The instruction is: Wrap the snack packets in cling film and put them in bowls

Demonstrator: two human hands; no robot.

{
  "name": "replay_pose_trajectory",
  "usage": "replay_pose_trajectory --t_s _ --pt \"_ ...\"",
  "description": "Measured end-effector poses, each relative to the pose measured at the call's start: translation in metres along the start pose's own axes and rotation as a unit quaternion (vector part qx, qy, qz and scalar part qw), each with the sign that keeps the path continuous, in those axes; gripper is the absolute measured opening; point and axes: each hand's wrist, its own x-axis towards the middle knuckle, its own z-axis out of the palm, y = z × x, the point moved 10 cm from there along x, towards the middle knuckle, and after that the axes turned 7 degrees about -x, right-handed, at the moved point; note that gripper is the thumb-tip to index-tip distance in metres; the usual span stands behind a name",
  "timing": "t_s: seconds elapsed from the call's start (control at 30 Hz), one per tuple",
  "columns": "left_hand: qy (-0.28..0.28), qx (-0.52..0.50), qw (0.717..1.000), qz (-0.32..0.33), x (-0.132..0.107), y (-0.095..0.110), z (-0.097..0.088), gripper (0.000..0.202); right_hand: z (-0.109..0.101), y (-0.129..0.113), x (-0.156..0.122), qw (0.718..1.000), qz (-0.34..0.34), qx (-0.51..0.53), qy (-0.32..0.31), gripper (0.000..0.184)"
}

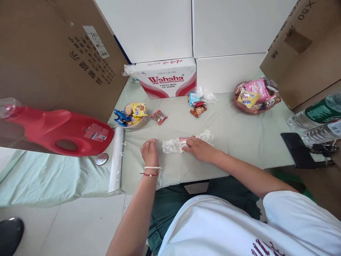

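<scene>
Loosely curled right hand (pixel 199 148) on plastic-wrapped packet (pixel 182 144)

From my end I'm getting crinkly, shiny plastic film (pixel 171 146) at 6 o'clock, smooth, glossy plastic jug (pixel 64 126) at 9, matt brown cardboard (pixel 48 53) at 10, smooth cardboard carton (pixel 167 79) at 12, creased cloth (pixel 66 177) at 8.
</scene>
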Motion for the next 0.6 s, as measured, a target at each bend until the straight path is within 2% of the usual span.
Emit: replay_pose_trajectory --t_s 0.07,0.17,0.3,0.37,0.47,0.57,0.6 --pt "0.014 -0.008 1.0 -0.025 0.004 -0.004 0.001 0.037 0.0 0.0 0.0 1.0 0.009 0.005 0.003 0.035" --pt "0.011 -0.048 0.998 -0.042 -0.001 0.004 0.018 0.025 0.002 0.003 0.0 1.0 0.023 0.013 0.003 0.032" --pt "0.009 -0.127 0.99 -0.055 -0.016 0.031 0.043 0.018 0.008 0.002 -0.004 0.999 0.035 0.028 0.004 0.033" --pt "-0.022 -0.17 0.984 -0.053 -0.023 0.05 0.059 0.016 0.009 0.001 -0.009 0.998 0.049 0.044 0.019 0.032" --pt "-0.085 -0.191 0.978 0.002 -0.033 0.084 0.08 0.023 0.005 0.0 -0.025 0.992 0.067 0.09 0.052 0.031" --pt "-0.113 -0.091 0.982 0.119 -0.049 0.11 0.09 0.031 -0.003 -0.002 -0.045 0.979 0.04 0.182 0.078 0.026" --pt "-0.118 -0.045 0.98 0.155 -0.055 0.115 0.094 0.031 -0.005 0.006 -0.052 0.971 0.063 0.212 0.091 0.026"
